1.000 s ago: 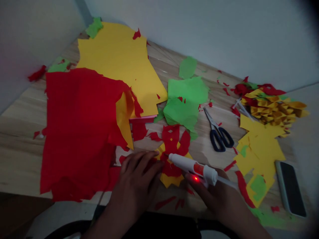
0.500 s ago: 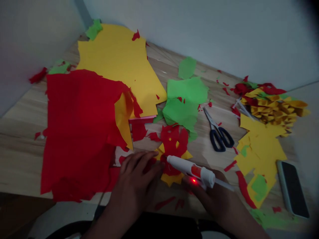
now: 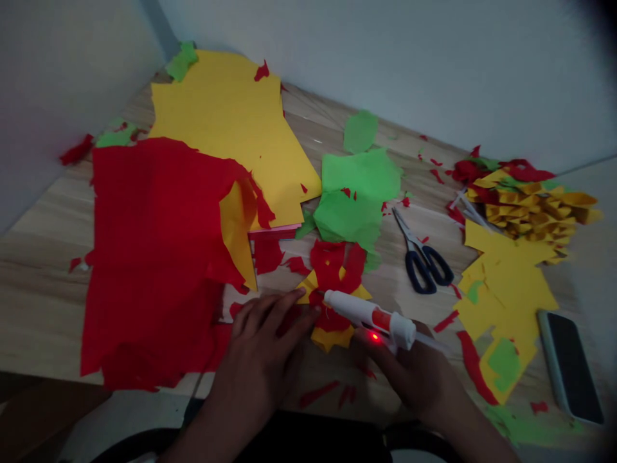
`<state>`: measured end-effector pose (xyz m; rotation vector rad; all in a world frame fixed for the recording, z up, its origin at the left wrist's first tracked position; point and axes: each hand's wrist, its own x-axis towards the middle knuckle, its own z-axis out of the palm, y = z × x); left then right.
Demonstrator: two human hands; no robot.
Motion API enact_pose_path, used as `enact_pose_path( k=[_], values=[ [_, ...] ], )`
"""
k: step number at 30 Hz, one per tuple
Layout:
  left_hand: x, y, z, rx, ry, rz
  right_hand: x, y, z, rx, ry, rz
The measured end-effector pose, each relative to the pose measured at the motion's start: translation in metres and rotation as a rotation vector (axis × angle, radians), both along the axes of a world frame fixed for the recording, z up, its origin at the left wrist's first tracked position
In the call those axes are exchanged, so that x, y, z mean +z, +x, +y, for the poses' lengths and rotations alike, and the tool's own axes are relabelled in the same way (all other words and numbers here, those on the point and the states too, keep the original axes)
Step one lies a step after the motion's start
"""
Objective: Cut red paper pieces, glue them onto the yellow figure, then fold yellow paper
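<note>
My right hand point(image 3: 424, 370) is closed around a white glue gun point(image 3: 357, 308) with a lit red light near its trigger. The gun's nozzle points left, at the red centre of a layered red and yellow paper cutout point(image 3: 332, 273). I cannot tell whether its tip touches the paper. A thin pale strand shows on the red paper below the tip. At the cutout's left edge, my left hand point(image 3: 267, 334) rests with fingers stretched and apart, the index fingertip and thumb touching the paper. The palm is hidden.
A large red sheet point(image 3: 149, 257) and stacked yellow paper point(image 3: 226, 122) cover the left side. Green paper point(image 3: 359, 186) lies behind the cutout. Scissors point(image 3: 424, 257), a yellow paper piece point(image 3: 511, 276), folded yellow pieces point(image 3: 530, 206) and a phone point(image 3: 571, 366) are on the right.
The glue gun tip has shifted slightly right and up over the cutout. The cutout's lower yellow edge sits a little higher, and a pale strand now shows. My left hand has barely moved.
</note>
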<state>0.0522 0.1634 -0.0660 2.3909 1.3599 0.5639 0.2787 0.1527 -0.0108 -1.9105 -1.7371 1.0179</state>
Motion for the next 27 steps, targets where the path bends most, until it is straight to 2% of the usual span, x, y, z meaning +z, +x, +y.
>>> enact_pose_path(
  k=[4, 8, 13, 16, 18, 20, 23, 25, 27],
  values=[
    [0.003, 0.002, 0.0, 0.002, 0.006, 0.003, -0.003, 0.002, 0.001, -0.028, -0.056, -0.001],
    [-0.001, 0.001, 0.0, -0.003, 0.01, -0.005, -0.003, 0.002, 0.001, -0.05, -0.025, 0.005],
    [0.001, -0.005, -0.003, -0.015, -0.018, -0.112, 0.005, 0.0, -0.009, -0.325, -0.076, 0.144],
    [0.012, -0.012, -0.01, -0.052, 0.015, -0.27, 0.012, -0.001, -0.013, -0.49, -0.129, 0.385],
    [0.023, -0.017, -0.016, -0.064, 0.052, -0.363, 0.016, -0.004, -0.014, -0.548, -0.091, 0.537],
    [0.035, -0.021, -0.023, -0.055, 0.082, -0.423, 0.018, -0.012, -0.014, -0.507, -0.033, 0.628],
    [0.055, -0.032, -0.034, 0.041, 0.059, -0.429, 0.021, -0.041, -0.015, -0.296, 0.063, 0.609],
    [0.069, -0.046, -0.042, 0.145, 0.047, -0.401, 0.022, -0.075, -0.014, -0.111, 0.154, 0.529],
    [0.084, -0.064, -0.046, 0.241, 0.101, -0.367, 0.024, -0.121, -0.01, 0.115, 0.249, 0.429]
  ],
)
